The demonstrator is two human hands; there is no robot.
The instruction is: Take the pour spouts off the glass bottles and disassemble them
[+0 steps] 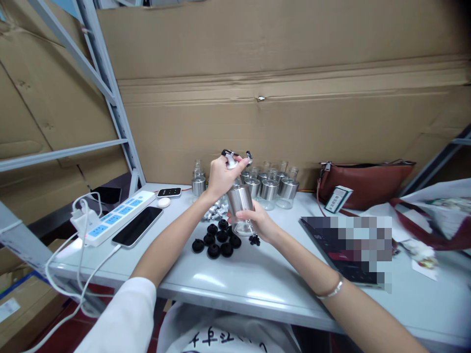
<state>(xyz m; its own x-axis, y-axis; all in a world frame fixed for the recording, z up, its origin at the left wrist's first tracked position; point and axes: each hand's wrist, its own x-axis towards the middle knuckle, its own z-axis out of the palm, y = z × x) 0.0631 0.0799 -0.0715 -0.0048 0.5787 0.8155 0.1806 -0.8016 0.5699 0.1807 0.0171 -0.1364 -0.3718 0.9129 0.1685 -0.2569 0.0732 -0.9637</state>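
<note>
A glass bottle with a brushed steel sleeve (240, 200) is held tilted above the table. My right hand (262, 219) is closed around its lower part. At the neck, my left hand (222, 175) grips a silver pour spout with black parts (230, 158); my fingers hide where spout and neck meet. Below the bottle lie several round black caps (222, 236) and a small cluster of tiny black pieces (254, 239). Behind my left wrist is a pile of silver metal parts (216, 212), partly hidden. Several similar bottles (269, 189) stand upright behind, without spouts.
A white power strip (123, 218), a phone (138, 227) and a small device (169, 192) lie on the left. To the right are a dark tablet-like device, partly blurred (331, 250), a brown bag (364, 184) and plastic bags (441, 206). Cardboard (221, 113) stands behind the table.
</note>
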